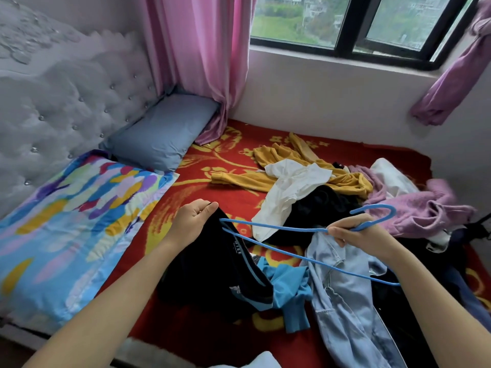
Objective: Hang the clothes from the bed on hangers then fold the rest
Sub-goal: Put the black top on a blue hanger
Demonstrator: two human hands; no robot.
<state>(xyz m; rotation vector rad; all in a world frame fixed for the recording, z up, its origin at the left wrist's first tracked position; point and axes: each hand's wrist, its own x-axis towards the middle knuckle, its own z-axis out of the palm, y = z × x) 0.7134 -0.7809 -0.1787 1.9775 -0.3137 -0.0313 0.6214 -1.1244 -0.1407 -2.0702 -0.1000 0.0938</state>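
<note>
I judge the job to be near its start: nothing in view hangs on a hanger yet, and nothing lies folded. My left hand (pixel 195 217), at the centre of the frame, pinches the neck of a black T-shirt with blue trim (pixel 212 274), lifting it off the bed. My right hand (pixel 353 235), to the right of centre, grips a thin blue hanger (pixel 276 225) just below its hook, with one arm of the hanger pointing into that neck opening. The rest waits in a loose heap at centre right: a mustard-yellow top (pixel 287 155), a white garment (pixel 287 181), a fuzzy lilac sweater (pixel 425 208), a pale denim shirt (pixel 342 288) and a bright blue piece (pixel 289 282). All of it lies on a red blanket with yellow flowers (pixel 212 160). At the left are a multicoloured pillow (pixel 66 208), a grey-blue pillow (pixel 164 131) and a tufted pale headboard (pixel 66 88). A pink curtain (pixel 202 49) and a dark-framed window (pixel 345 46) fill the top.
</note>
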